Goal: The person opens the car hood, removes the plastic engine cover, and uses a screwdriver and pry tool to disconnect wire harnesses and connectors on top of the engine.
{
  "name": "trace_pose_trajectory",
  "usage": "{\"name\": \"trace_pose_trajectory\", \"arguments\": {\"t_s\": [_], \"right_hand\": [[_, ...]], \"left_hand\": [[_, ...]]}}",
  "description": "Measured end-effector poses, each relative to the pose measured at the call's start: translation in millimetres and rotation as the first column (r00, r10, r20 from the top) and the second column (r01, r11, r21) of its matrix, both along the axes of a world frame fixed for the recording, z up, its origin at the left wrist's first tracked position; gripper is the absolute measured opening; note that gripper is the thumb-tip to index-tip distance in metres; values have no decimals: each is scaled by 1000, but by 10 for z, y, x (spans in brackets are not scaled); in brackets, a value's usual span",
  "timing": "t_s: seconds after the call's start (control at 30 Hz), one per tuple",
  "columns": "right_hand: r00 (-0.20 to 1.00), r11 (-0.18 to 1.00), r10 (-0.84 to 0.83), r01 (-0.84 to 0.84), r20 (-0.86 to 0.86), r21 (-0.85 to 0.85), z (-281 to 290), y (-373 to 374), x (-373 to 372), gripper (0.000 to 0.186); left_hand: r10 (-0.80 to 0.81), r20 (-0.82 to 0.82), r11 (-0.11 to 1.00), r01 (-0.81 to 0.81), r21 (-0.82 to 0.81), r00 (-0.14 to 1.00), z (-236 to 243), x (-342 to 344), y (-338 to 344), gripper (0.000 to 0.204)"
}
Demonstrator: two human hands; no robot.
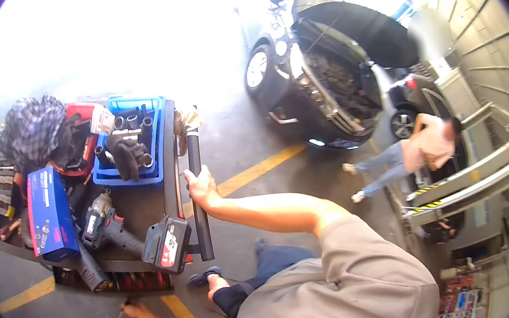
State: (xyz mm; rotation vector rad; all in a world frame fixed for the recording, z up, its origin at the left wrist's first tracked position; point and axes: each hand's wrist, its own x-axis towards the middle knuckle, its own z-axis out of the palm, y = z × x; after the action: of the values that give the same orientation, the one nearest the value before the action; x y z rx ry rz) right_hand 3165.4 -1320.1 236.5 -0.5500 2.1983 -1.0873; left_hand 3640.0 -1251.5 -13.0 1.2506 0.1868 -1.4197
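Observation:
On the bar-shaped black handle (pixel 204 234) of a tool cart (pixel 128 205), my right hand (pixel 203 188) is closed, its arm stretched out. Low beside the cart's front, my left hand (pixel 135 309) is closed around a small dark, thin thing that I cannot make out. Nearest the right hand on the cart top lies a cordless impact wrench (pixel 112 228), its bulky battery (pixel 168 244) by the handle. A blue printed box (pixel 51 210) sits left of it, with a black cylindrical tool grip (pixel 93 271) below.
A blue crate (pixel 161 141) holds sockets and a dark glove (pixel 128 154); plaid cloth (pixel 31 131) lies beside it. Red drawers (pixel 149 279) show under the cart top. Beyond stands a dark car (pixel 334 87) with its hood raised. Another person (pixel 431 142) bends near metal lift rails (pixel 459 189).

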Motion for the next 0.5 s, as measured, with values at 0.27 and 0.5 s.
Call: {"name": "trace_pose_trajectory", "arguments": {"t_s": [0.27, 0.5], "right_hand": [[561, 793, 576, -560, 594, -240, -212, 2166, -977, 56], [928, 945, 150, -237, 342, 228, -924, 5346, -4494, 53]], "left_hand": [[-681, 507, 731, 453, 510, 528, -36, -2171, 1345, 29], [-912, 402, 380, 541, 750, 84, -335, -4299, 2969, 24]]}}
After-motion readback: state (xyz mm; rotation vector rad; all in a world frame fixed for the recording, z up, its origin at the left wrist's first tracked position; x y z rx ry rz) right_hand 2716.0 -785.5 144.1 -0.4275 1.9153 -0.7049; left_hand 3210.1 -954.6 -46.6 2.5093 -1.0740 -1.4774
